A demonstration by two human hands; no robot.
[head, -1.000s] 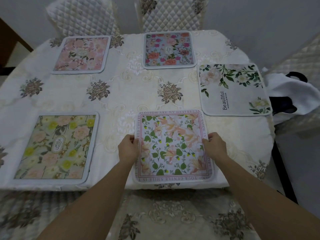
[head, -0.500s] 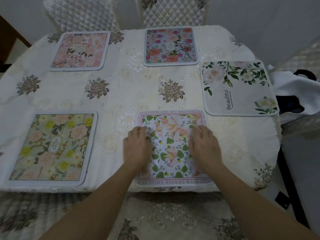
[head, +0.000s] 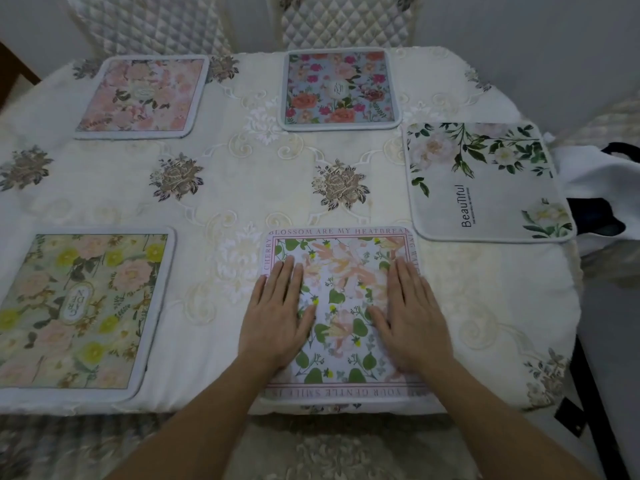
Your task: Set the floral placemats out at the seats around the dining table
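A pink-bordered floral placemat lies flat at the near edge of the dining table. My left hand and my right hand rest palm-down on it, fingers spread, holding nothing. Four more floral placemats lie at other seats: a yellow-flowered one near left, a pale pink one far left, a blue one with red flowers far centre, and a white one with green leaves at the right edge.
An embroidered cream tablecloth covers the table. Two quilted chair backs stand behind the far edge. A white bag with black handles sits on the seat at the right. A covered chair seat is below my arms.
My hands let go of the near placemat's side edges, moved onto its top and now lie flat on it. The mat stays in place at the near edge.
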